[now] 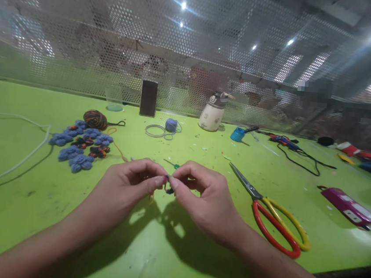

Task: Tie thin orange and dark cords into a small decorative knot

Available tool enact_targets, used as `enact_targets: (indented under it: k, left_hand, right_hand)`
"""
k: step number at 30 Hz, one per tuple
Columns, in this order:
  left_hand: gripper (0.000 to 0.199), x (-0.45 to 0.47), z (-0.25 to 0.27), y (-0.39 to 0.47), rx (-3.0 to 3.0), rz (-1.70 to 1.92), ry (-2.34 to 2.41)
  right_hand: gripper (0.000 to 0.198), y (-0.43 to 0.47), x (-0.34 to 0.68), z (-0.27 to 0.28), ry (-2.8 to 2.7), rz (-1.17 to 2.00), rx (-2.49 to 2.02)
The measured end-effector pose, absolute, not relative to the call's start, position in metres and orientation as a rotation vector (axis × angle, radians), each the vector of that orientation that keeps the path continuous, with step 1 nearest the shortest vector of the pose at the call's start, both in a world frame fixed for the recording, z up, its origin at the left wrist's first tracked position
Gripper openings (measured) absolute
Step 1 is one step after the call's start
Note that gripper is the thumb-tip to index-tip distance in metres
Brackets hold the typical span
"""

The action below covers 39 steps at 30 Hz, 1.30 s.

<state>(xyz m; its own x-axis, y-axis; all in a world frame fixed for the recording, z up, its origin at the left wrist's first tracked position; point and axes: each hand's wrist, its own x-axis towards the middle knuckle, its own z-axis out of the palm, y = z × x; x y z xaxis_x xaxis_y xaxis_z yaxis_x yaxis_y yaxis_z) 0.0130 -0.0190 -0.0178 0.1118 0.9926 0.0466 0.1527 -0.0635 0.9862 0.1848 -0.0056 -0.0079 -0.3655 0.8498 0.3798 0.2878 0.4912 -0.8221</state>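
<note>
Between my two hands, a little above the green table, is a small dark and pink piece of yarn work (168,190). The thumb and fingertips of my left hand (138,180) pinch one side of it. My right hand (198,191) pinches the other side, fingertips almost meeting the left ones. An orange yarn strand (151,198) hangs below my left fingers. Behind my hands lies a thin tool with a green end (176,166). To the left are blue and dark orange crocheted flowers (80,162) and a multicoloured yarn ball (95,120).
Scissors (259,197) with red and yellow handles lie right of my hands, near a purple power strip (347,207). Farther back stand a phone (148,98), a blue yarn ball (171,125), a bottle (212,113) and a teal container (238,135). A white cable (34,154) crosses the left side.
</note>
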Motion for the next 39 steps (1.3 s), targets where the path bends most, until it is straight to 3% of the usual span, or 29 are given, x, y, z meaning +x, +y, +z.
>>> enact_targets:
  k: [21,33,39]
  left_hand:
    - [0.006,0.01,-0.024,-0.016,1.299,1.055,1.095]
    - [0.014,0.011,-0.026,-0.014,1.226,1.018,1.044]
    - [0.022,0.012,-0.02,-0.012,1.247,1.04,1.105]
  right_hand:
    - [0.013,-0.006,0.186,-0.005,-1.89,0.876,-0.942]
    - [0.035,0.002,0.192,-0.005,-1.881,0.768,-0.97]
    - [0.033,0.007,0.194,-0.002,-1.916,1.082,-0.962]
